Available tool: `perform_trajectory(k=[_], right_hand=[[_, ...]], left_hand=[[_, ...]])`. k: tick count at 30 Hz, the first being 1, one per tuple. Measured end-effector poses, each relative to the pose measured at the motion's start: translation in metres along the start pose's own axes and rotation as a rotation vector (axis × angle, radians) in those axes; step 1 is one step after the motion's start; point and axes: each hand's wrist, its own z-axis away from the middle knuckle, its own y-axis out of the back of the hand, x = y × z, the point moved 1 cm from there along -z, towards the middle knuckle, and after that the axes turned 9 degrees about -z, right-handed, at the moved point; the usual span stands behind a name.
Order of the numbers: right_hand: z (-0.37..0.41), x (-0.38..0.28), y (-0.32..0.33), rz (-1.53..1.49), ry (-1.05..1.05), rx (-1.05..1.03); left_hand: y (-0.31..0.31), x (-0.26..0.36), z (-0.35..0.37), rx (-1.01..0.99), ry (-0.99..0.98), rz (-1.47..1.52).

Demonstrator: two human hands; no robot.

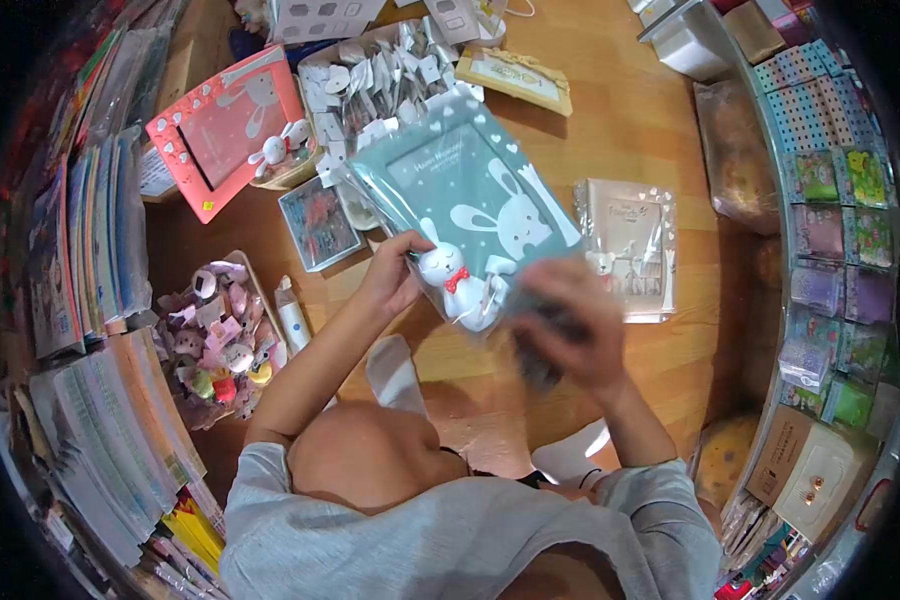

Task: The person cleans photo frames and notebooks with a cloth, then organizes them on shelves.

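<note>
My left hand [395,275] grips the lower left edge of a teal photo frame [440,190] in clear plastic wrap, tilted above the floor. White rabbits are printed on it, and a raised white rabbit figure [457,280] with a red bow sits at its lower corner. My right hand [580,320], smeared by motion, is closed around a dark grey object [542,335] by the frame's lower right side. Blur hides what kind of object it is. Partly behind the teal frame, a beige wrapped photo frame [630,250] lies on the floor.
A pink rabbit photo frame [205,150] leans at the upper left beside a basket of small wrapped items [380,85]. Another basket of trinkets [220,340] stands near a white tube [291,315]. Shelves with books [110,230] and packets [820,270] line both sides of the wooden floor [610,120].
</note>
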Motion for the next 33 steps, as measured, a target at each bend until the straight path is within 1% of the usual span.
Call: perform_trajectory(k=[2, 4, 5, 6, 8, 9, 10, 12, 13, 14, 15, 16, 17, 18, 20, 21, 22, 24, 25, 26, 27, 28, 29, 30, 31, 32, 33], right_hand=[[-0.012, 0.013, 0.001, -0.129, -0.158, 0.272], [-0.018, 0.040, -0.022, 0.002, -0.092, 0.129], [-0.012, 0.061, -0.045, 0.153, -0.043, 0.015], [-0.014, 0.068, -0.053, 0.152, -0.039, 0.017], [-0.018, 0.081, -0.062, 0.474, -0.072, 0.091], [-0.028, 0.088, -0.060, 0.394, -0.082, 0.172], [-0.045, 0.097, -0.058, 0.393, -0.089, 0.172], [-0.074, 0.105, -0.049, 0.243, -0.050, 0.504], [-0.082, 0.098, -0.050, 0.243, -0.053, 0.501], [-0.091, 0.087, -0.055, 0.121, -0.025, 0.469], [-0.098, 0.079, -0.063, -0.002, 0.003, 0.438], [-0.092, 0.068, -0.079, -0.055, 0.052, 0.339], [-0.081, 0.056, -0.091, -0.105, 0.101, 0.241], [-0.075, 0.055, -0.093, -0.102, 0.101, 0.243], [-0.066, 0.055, -0.095, -0.122, 0.277, 0.128], [-0.069, 0.059, -0.087, -0.074, 0.252, 0.152], [-0.075, 0.066, -0.080, -0.069, 0.235, 0.157], [-0.093, 0.087, -0.060, 0.044, 0.116, 0.513], [-0.101, 0.096, -0.050, 0.116, 0.121, 0.604], [-0.105, 0.107, -0.040, 0.186, 0.122, 0.697], [-0.105, 0.125, -0.027, 0.192, 0.117, 0.718], [-0.102, 0.151, -0.010, -0.009, -0.051, 0.771], [-0.096, 0.167, 0.004, -0.215, -0.214, 0.813], [-0.088, 0.165, 0.015, -0.212, -0.213, 0.829], [-0.078, 0.158, 0.022, -0.722, -0.248, 0.754], [-0.071, 0.153, 0.024, -1.226, -0.268, 0.636], [-0.064, 0.153, 0.016, -1.410, -0.168, 0.502]], left_hand=[[0.007, -0.004, 0.010, 0.029, 0.016, -0.044], [0.000, -0.005, 0.015, -0.001, -0.148, -0.122], [-0.007, -0.005, 0.015, -0.039, -0.107, -0.024], [-0.009, -0.004, 0.015, -0.039, -0.111, -0.027], [-0.008, -0.006, 0.016, -0.076, -0.168, -0.311], [-0.016, -0.004, 0.018, -0.062, -0.156, -0.290], [-0.016, -0.007, 0.017, -0.061, -0.149, -0.291], [-0.017, -0.015, 0.017, -0.093, -0.044, -0.325], [-0.020, -0.019, 0.017, -0.114, -0.050, -0.341], [-0.019, -0.018, 0.016, -0.111, -0.045, -0.340], [-0.017, -0.015, 0.013, -0.080, -0.016, -0.404], [-0.016, -0.010, 0.009, -0.052, 0.009, -0.469], [-0.011, -0.006, 0.005, -0.051, -0.080, -0.498], [-0.015, -0.004, 0.008, -0.054, -0.080, -0.499], [-0.025, 0.000, 0.015, -0.021, -0.120, -0.525], [-0.010, 0.002, 0.012, -0.072, -0.065, -0.638], [-0.011, -0.001, 0.014, -0.080, -0.047, -0.636], [-0.018, -0.002, 0.019, -0.035, -0.069, -0.523], [-0.021, -0.003, 0.020, 0.009, -0.079, -0.496], [-0.018, -0.005, 0.020, -0.002, -0.073, -0.508], [-0.008, -0.006, 0.018, 0.040, -0.096, -0.494], [0.000, -0.003, 0.017, 0.080, -0.124, -0.479], [0.006, 0.005, 0.020, 0.017, -0.135, -0.517], [0.010, 0.010, 0.023, 0.006, -0.131, -0.529], [0.014, 0.014, 0.025, 0.051, -0.137, -0.478], [0.019, 0.020, 0.025, 0.097, -0.144, -0.423], [0.030, 0.022, 0.021, 0.070, -0.130, -0.362]])
